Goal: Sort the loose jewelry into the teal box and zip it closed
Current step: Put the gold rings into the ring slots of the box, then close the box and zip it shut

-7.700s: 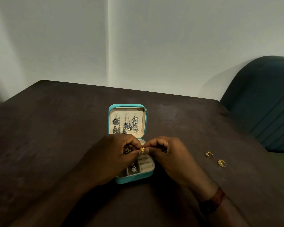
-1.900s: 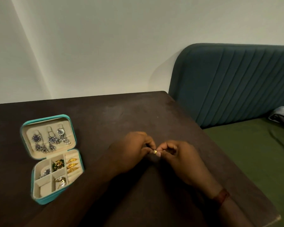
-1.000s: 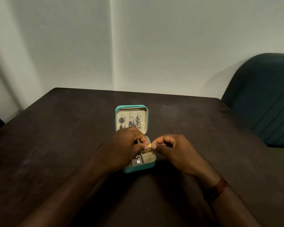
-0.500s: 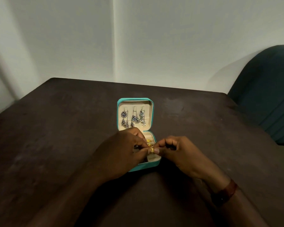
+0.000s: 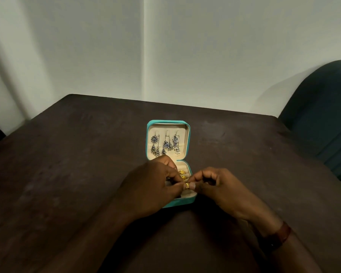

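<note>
Left hand [image 5: 152,191] and right hand [image 5: 223,191] flank the grip on the gold ring [image 5: 187,185], forearms filling the near side; the ways in are from above or from beyond. Straight below the grip: tray of the teal box [image 5: 182,202], seated rings [image 5: 182,172] just beyond, then the open lid [image 5: 188,140] with hung earrings [image 5: 166,145] barring a low forward pass. Bare table [image 5: 67,164] runs wide left and right; chair back [image 5: 323,115] well off right

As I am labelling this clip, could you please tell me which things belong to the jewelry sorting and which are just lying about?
Job in hand: open teal box; gold ring, pinched between left hand and right hand; stored gold rings; silver earrings in the lid.
Just there: table; teal chair; wristband.
</note>
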